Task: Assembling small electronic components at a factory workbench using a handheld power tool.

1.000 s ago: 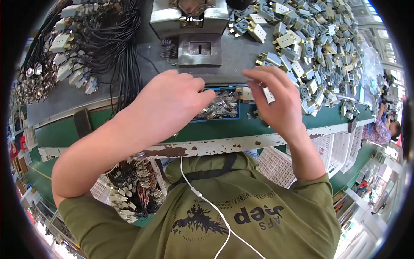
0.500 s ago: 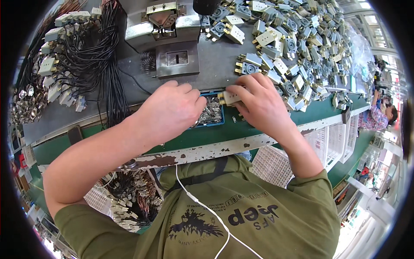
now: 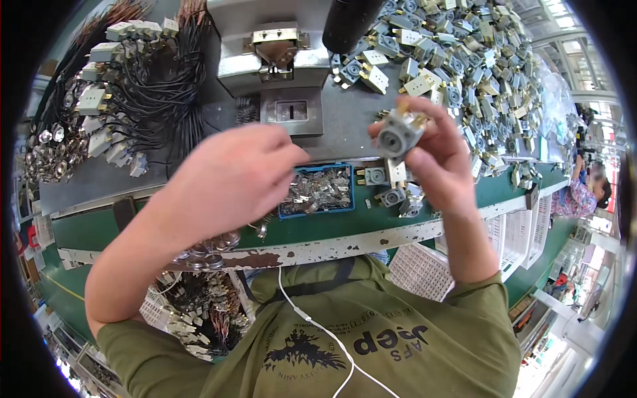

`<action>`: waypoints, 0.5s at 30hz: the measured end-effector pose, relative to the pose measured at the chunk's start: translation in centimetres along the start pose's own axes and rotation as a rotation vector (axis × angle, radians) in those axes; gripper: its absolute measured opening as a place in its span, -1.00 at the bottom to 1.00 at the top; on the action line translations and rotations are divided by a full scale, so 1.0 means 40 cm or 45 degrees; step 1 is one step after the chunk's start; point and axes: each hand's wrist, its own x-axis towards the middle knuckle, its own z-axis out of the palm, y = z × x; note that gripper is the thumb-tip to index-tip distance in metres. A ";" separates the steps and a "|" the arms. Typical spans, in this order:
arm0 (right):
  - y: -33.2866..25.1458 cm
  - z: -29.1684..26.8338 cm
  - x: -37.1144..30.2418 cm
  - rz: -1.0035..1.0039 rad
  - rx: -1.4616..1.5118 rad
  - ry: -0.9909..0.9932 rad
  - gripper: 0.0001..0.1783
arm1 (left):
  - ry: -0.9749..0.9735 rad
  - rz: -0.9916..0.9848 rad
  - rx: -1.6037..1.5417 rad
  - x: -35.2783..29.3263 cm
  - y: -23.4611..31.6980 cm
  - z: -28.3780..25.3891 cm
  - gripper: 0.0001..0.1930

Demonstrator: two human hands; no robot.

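My right hand is raised over the bench edge, thumb and fingers closed round a grey block with brass terminals. The block's round, ringed face is turned up toward me. Blurred by motion, my left hand hangs over the left end of a blue tray; its fingertips are smeared and partly hidden, so I cannot see whether it holds anything. Small shiny metal pieces fill the tray. Just right of it, below my right hand, lie several similar grey blocks.
A metal fixture with a slotted plate stands behind the tray, beneath a black cylinder. Many blocks are heaped at the back right. Bundled black wires lie left. White crates sit below the bench edge; a co-worker is far right.
My right hand has lifted and turned the block so its round face shows. My left hand has moved left and down, uncovering more of the tray. The whole view has shifted slightly.
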 end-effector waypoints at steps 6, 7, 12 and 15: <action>-0.024 0.075 0.142 0.058 0.139 -0.269 -0.32 | 0.323 -0.377 -0.074 -0.029 -0.071 -0.135 -0.84; 0.024 0.080 0.143 0.223 0.334 -0.186 -0.34 | 0.341 -0.383 -0.062 -0.036 -0.073 -0.138 -0.84; 0.084 0.098 0.106 0.301 0.589 -0.190 -0.41 | 0.309 -0.450 -0.150 -0.073 -0.083 -0.107 -0.83; 0.072 0.099 0.112 0.319 0.589 -0.243 -0.42 | 0.279 -0.411 -0.179 -0.077 -0.091 -0.077 -0.82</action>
